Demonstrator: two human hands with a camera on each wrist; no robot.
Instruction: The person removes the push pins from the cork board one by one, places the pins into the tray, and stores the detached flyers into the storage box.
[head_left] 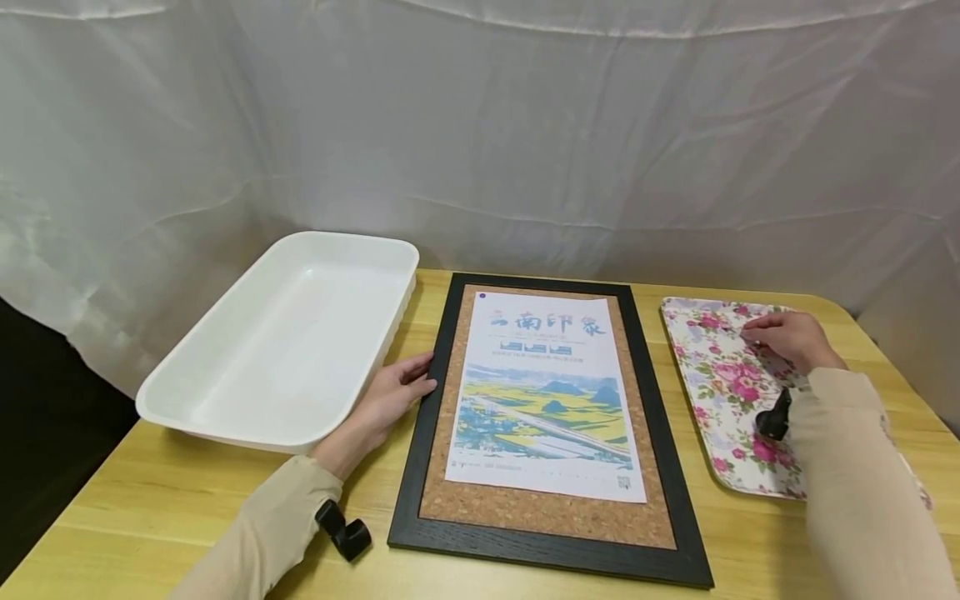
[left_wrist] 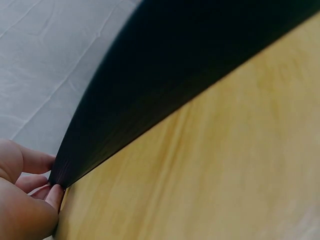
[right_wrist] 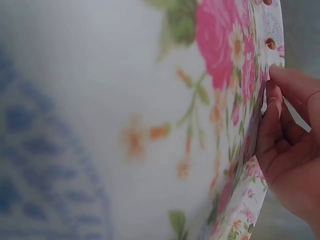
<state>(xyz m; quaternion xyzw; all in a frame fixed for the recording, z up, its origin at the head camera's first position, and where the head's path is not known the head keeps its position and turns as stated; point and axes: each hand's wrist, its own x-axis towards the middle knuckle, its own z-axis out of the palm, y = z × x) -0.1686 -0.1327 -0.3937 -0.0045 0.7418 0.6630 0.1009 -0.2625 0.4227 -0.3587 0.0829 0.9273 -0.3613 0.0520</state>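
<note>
A cork board (head_left: 547,512) in a black frame lies in the middle of the table, with a landscape poster (head_left: 547,400) on it. One purple pushpin (head_left: 482,295) sits at the poster's top left corner. My left hand (head_left: 382,400) touches the frame's left edge with thumb and fingers; the left wrist view has the same hand (left_wrist: 25,195) against the black frame (left_wrist: 115,110). Over the far part of a floral tray (head_left: 701,400) is my right hand (head_left: 795,337). In the right wrist view its bent fingers (right_wrist: 270,125) meet near the tray surface; anything between the fingertips is hidden.
A deep white plastic tub (head_left: 277,333) stands left of the board, beside my left forearm. Small round gold-brown things (right_wrist: 270,44) show on the floral tray near its far edge. A pale cloth curtain (head_left: 525,150) hangs behind the wooden table (head_left: 150,492).
</note>
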